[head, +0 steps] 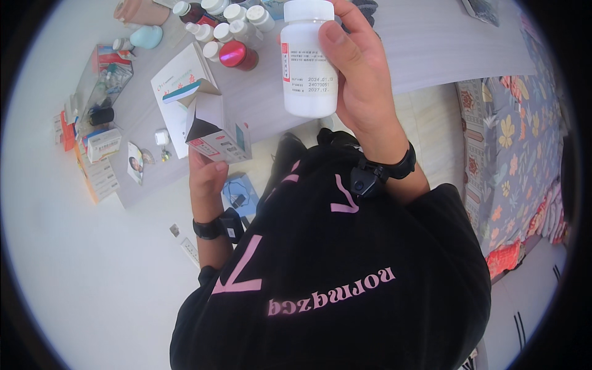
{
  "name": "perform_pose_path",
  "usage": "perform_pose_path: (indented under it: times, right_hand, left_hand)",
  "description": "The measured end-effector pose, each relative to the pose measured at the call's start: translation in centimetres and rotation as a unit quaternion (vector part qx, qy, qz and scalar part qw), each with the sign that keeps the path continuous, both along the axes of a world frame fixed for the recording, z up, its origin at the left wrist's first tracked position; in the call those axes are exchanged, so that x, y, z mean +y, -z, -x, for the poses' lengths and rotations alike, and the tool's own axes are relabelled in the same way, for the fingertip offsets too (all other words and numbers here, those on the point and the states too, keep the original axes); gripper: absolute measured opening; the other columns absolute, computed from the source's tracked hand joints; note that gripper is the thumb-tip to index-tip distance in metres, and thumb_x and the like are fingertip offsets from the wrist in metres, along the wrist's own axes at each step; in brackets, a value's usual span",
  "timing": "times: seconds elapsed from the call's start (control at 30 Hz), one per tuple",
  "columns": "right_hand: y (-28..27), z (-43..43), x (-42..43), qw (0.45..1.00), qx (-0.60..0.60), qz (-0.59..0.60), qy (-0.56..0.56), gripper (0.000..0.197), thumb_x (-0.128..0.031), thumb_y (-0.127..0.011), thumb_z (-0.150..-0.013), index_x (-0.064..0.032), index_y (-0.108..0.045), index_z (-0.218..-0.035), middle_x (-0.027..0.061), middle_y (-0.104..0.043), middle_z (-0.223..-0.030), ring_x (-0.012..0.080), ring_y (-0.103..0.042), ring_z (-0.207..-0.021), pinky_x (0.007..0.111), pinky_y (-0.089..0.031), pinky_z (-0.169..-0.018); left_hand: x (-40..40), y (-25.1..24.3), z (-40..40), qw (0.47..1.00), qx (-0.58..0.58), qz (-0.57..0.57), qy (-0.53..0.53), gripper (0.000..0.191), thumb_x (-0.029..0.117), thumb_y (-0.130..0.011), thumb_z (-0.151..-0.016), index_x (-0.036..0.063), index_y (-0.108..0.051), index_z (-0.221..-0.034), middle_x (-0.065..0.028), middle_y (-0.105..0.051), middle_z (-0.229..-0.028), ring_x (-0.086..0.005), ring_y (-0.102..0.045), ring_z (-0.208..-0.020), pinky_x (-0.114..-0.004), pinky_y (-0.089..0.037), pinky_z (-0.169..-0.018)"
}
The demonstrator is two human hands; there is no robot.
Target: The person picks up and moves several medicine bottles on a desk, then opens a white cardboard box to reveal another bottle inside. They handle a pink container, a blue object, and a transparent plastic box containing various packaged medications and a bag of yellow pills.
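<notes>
My right hand (365,69) grips a white plastic pill bottle (307,99) upright, its white screw cap (308,11) on and its printed label towards me. The bottle is held up above the table's near edge, thumb across its right side. Lower and to the left, my left hand (207,173) holds an opened cardboard medicine box (222,143) from below. The box's top flap stands raised and its dark inside shows; whether anything lies deeper in it is hidden. Behind the box, a white booklet (178,69) with printed writing lies on the table (259,101).
Several white-capped bottles (236,14) and a red-lidded jar (238,55) stand at the back. Along the left are a clear organiser (108,74), medicine boxes (104,144) and a small white case (162,137). A bed with a floral cover (508,134) is on the right.
</notes>
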State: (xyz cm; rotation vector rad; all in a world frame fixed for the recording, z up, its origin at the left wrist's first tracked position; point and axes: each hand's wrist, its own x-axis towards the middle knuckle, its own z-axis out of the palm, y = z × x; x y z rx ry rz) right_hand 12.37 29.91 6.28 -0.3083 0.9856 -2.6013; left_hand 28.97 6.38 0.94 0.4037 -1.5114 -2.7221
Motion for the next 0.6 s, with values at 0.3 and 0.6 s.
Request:
perform_pose_path:
  times: [0.3,0.6]
  right_hand:
    - [-0.1,-0.2,-0.1,1.0,0.007,-0.001,-0.006,0.051,-0.027,-0.063,-0.091,-0.0013,-0.04,-0.128,0.0087,-0.064,-0.102,0.0113,-0.06,-0.089,0.024,-0.047,-0.077]
    - [-0.2,-0.2,-1.9,0.996,0.035,-0.065,0.049,0.045,-0.015,-0.071,-0.085,-0.0057,-0.045,-0.12,0.008,-0.065,-0.086,0.0114,-0.062,-0.078,0.026,-0.051,-0.065]
  left_hand:
    - [0.9,-0.6,-0.4,1.0,-0.006,0.024,-0.009,0.086,0.01,-0.07,-0.062,-0.0022,-0.032,-0.138,-0.0191,-0.047,-0.132,-0.0438,-0.041,-0.127,-0.053,-0.029,-0.109]
    - [-1.1,3.5,-1.5,0.999,-0.02,-0.022,-0.011,0.067,0.012,-0.061,-0.075,0.0011,-0.036,-0.136,-0.0164,-0.05,-0.13,-0.0305,-0.046,-0.125,-0.042,-0.034,-0.108]
